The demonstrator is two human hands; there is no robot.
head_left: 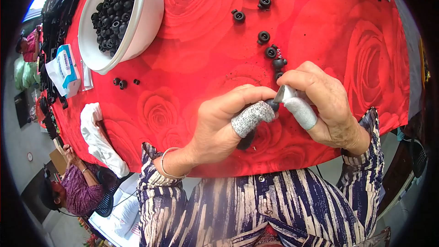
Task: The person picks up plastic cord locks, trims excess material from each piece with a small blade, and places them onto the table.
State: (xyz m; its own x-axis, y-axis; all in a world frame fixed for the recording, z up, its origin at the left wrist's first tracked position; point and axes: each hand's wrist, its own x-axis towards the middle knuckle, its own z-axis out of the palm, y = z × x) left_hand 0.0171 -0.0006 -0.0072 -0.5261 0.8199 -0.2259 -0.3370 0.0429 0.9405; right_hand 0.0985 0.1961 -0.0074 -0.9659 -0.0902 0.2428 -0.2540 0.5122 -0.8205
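Laid with a red rose-print tablecloth [196, 68]; carries a white tub [148, 27], a blue-and-white packet [71, 74], a white cloth [97, 141], loose black parts [238, 17].

The left hand [219, 119], thumb in a speckled grey knit cover [249, 120], pinches. The right hand [323, 103], thumb in a pale-grey cover [301, 113], pinches close beside it.
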